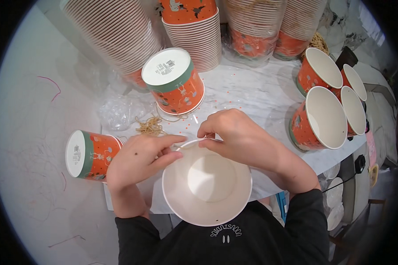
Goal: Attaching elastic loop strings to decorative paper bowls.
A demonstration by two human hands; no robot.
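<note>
An open paper bucket (177,194) with a plain white inside faces up in front of my chest. A small dark hole shows near its near rim. My left hand (141,157) is at the far left of the rim, its thumb inside and its index finger along the edge. Just to the right, my right hand (227,132) pinches the far rim between thumb and fingers. Whether a thin string is also between those fingers I cannot make out. Beyond my left hand lies a loose bundle of tan string (151,126).
Upside-down orange buckets (181,92) stand beyond the string; another bucket (104,154) lies at left. Tall bucket stacks (192,42), some in plastic wrap, line the back. Several open buckets (325,117) stand at right. Crumpled clear plastic (117,110) and orange specks lie on the marbled tabletop (256,95).
</note>
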